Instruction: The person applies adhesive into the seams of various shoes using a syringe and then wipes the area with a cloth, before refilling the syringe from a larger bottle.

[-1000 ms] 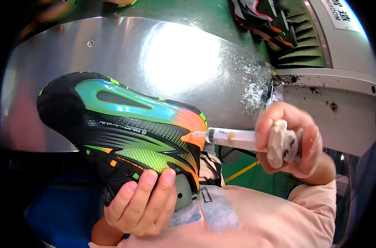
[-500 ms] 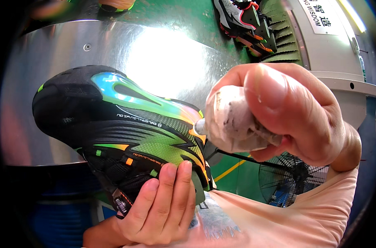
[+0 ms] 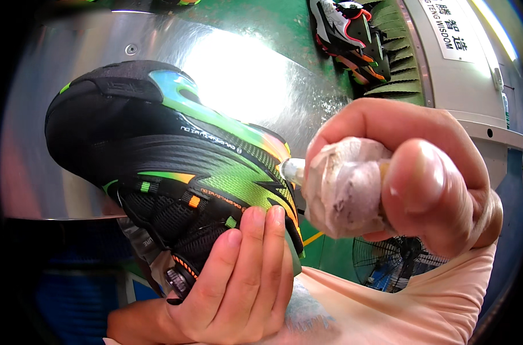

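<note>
You have the black, green and orange sports shoe [image 3: 158, 132] over the near part of the metal worktop [image 3: 164, 37], its toe to your left, its sole turned away from you and its side facing up. Whether the shoe rests on the worktop or hangs just above it, you cannot tell from this view. A ridged dial [image 3: 178, 282] sits on its lacing side, toward your body, and part of a grey-green shoe last [image 3: 296, 261] shows at its opening.

Your left hand [image 3: 238, 287] grasps the shoe near its heel, fingers laid along the side, thumb out of sight. Your right hand [image 3: 434, 184], right of the heel, is clenched around a syringe [image 3: 350, 190] with a wrapped end, thumb against the wrapping; the pale nozzle [image 3: 293, 168] reaches the shoe's heel at the sole edge, though exact contact is hard to make out.

Beyond the shoe and to its right, a white and black sneaker [image 3: 336, 26] lies on a green surface [image 3: 250, 17], beside a green strip curtain [image 3: 396, 52] and a pale machine housing [image 3: 468, 80]. Right of the shoe's heel, lower down, stands a black fan [image 3: 399, 259].
</note>
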`<action>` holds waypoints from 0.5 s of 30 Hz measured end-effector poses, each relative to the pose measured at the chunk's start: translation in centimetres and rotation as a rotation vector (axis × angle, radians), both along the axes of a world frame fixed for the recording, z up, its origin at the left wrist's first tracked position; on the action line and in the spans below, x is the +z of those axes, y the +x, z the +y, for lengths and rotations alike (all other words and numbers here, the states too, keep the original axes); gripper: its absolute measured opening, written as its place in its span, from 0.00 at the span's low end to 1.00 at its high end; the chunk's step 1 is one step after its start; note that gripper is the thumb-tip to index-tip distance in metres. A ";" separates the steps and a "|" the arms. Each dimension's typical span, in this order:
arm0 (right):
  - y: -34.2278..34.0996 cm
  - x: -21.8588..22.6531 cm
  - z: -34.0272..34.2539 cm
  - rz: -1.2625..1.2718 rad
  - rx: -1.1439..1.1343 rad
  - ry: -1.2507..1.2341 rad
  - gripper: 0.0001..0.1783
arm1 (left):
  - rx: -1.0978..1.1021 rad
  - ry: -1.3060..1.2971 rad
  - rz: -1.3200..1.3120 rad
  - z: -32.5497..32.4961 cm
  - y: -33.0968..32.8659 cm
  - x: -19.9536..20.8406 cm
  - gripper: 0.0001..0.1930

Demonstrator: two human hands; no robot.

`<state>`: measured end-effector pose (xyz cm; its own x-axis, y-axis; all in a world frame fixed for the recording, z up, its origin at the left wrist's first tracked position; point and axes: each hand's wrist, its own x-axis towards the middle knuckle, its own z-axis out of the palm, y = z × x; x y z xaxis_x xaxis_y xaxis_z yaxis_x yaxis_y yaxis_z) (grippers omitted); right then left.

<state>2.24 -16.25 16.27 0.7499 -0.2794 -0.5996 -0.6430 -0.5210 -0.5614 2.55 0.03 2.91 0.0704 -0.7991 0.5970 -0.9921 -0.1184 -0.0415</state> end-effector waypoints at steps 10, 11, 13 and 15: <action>-2.2 -0.5 -1.0 -0.074 0.011 0.100 0.41 | 0.153 -0.036 0.246 -0.7 -0.8 1.6 0.08; -2.7 -0.6 -1.5 -0.086 0.011 0.123 0.42 | 0.158 -0.001 0.205 -0.8 -1.0 1.3 0.07; -4.0 -0.6 -2.6 -0.116 0.013 0.187 0.43 | 0.145 0.024 0.168 -0.7 -1.4 1.2 0.06; -5.5 -1.1 -4.3 -0.162 0.008 0.304 0.44 | 0.133 0.061 0.133 -0.5 -1.6 1.4 0.05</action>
